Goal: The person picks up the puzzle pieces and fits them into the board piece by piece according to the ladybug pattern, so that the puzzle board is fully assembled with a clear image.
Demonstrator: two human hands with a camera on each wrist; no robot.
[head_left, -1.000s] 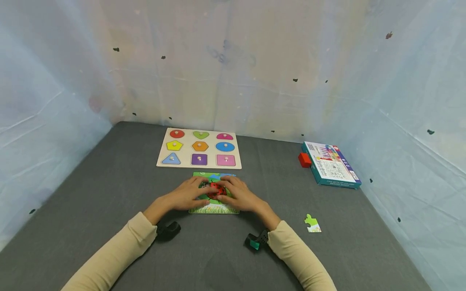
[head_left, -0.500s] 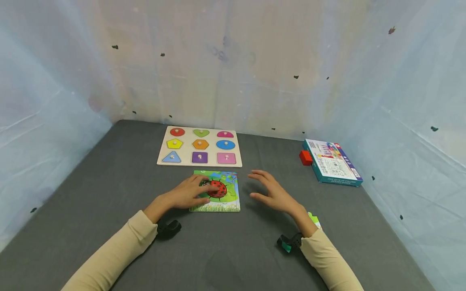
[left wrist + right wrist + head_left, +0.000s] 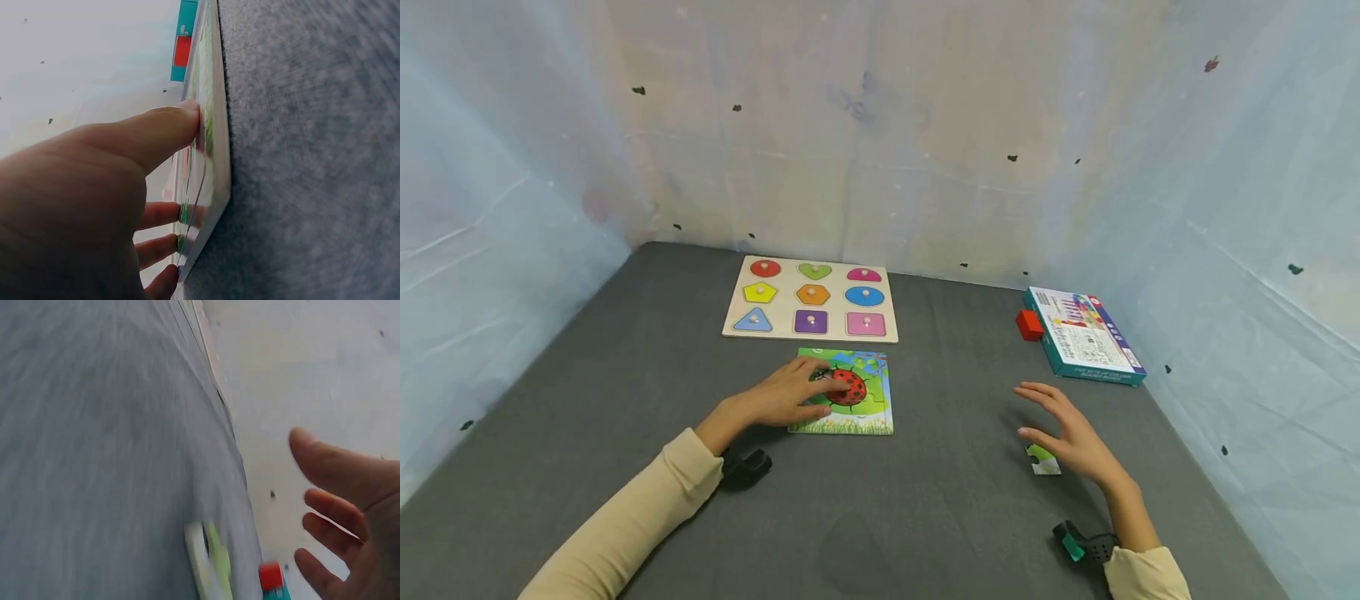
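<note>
A ladybug jigsaw puzzle (image 3: 872, 408) in green and blue lies flat in front of the person. The left hand (image 3: 786, 393) rests on its left part, thumb and fingertips touching the surface in the left wrist view, fingers extended. Off to the right, a loose green and white puzzle piece (image 3: 1047, 467) lies on the dark cloth. The right hand (image 3: 1071, 433) hovers over that piece with fingers spread and nothing between them; it partly covers the piece in the head view. In the right wrist view the puzzle piece (image 3: 209, 562) shows blurred below the hand.
Behind the puzzle lies a wooden shape board (image 3: 782, 306) with colored knobbed shapes. A boxed game (image 3: 1090, 333) sits at the back right, a red block (image 3: 1029, 326) against its left side. Pale plastic sheeting (image 3: 880, 150) walls the table at the back and sides.
The right hand has lifted off the ladybug puzzle and moved right to above the loose piece. The left hand has stayed on the puzzle.
</note>
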